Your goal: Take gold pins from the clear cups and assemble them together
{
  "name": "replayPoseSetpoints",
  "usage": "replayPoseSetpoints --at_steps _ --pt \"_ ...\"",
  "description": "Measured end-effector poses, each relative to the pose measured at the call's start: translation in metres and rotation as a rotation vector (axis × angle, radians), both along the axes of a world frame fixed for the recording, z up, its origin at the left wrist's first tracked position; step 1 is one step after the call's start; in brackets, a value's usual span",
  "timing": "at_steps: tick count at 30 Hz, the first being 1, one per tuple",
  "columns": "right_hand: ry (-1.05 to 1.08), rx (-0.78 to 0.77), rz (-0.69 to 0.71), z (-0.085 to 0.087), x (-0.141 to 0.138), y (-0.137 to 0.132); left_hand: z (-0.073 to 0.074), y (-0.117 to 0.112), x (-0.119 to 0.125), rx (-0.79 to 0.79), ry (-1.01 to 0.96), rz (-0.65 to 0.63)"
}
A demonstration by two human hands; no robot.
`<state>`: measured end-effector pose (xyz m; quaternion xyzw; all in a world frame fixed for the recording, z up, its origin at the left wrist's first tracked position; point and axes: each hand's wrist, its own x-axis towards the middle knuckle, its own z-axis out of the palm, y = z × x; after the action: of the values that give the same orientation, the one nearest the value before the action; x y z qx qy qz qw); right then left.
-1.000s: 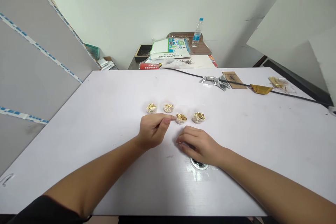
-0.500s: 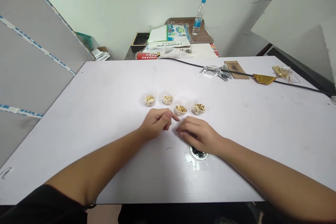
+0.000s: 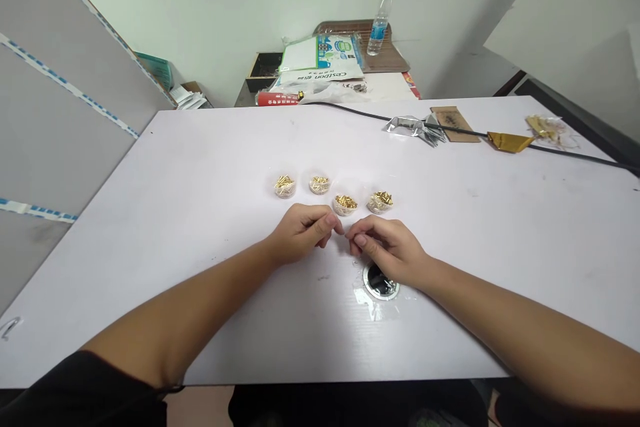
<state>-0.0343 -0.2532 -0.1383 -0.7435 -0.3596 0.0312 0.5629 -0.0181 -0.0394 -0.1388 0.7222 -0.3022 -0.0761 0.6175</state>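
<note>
My left hand [image 3: 306, 233] is low over the white table, its thumb and fingers curled together in a pinch; whatever they hold is too small to make out. Facing it from the right, my right hand [image 3: 387, 245] also has thumb and fingertips pressed together, with their content hidden. Only a small gap separates the fingertips. Just beyond them stand small clear cups of brass-coloured pins: a left cup [image 3: 285, 187], a second cup [image 3: 319, 185], a third cup [image 3: 345, 205] closest to my fingertips, and a right cup [image 3: 380, 201]. Below my right hand lies a round black disc with a pale rim [image 3: 381, 282].
A black cable [image 3: 360, 121] crosses the back of the table [image 3: 210, 167], passing a silver packet [image 3: 407, 127], brown cardboard [image 3: 455, 124] and a gold packet [image 3: 510, 142]. Behind are a water bottle [image 3: 381, 20] and a printed bag [image 3: 320, 67]. A grey partition [image 3: 60, 120] borders the left.
My right hand has shifted slightly right, and its fingers have closed from a loose curl into a pinch. More of the round disc shows. The view has tilted slightly.
</note>
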Motion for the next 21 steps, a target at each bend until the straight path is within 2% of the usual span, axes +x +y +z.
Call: replayPoseSetpoints --at_steps 6,10,15,21 --pt "0.128 0.11 -0.043 -0.0057 0.0001 0.0033 -0.0065 -0.0041 -0.0006 -0.076 -0.133 -0.052" --pt "0.151 0.187 0.004 -0.009 -0.0006 0.004 -0.0075 -0.0059 -0.0003 -0.028 -0.168 -0.054" --pt "0.243 0.185 0.022 -0.01 0.0 0.0041 -0.0053 -0.0061 0.0005 0.016 -0.246 -0.079" --pt "0.24 0.15 0.016 -0.0075 -0.0002 0.0043 -0.002 -0.0069 0.0025 0.004 -0.288 -0.064"
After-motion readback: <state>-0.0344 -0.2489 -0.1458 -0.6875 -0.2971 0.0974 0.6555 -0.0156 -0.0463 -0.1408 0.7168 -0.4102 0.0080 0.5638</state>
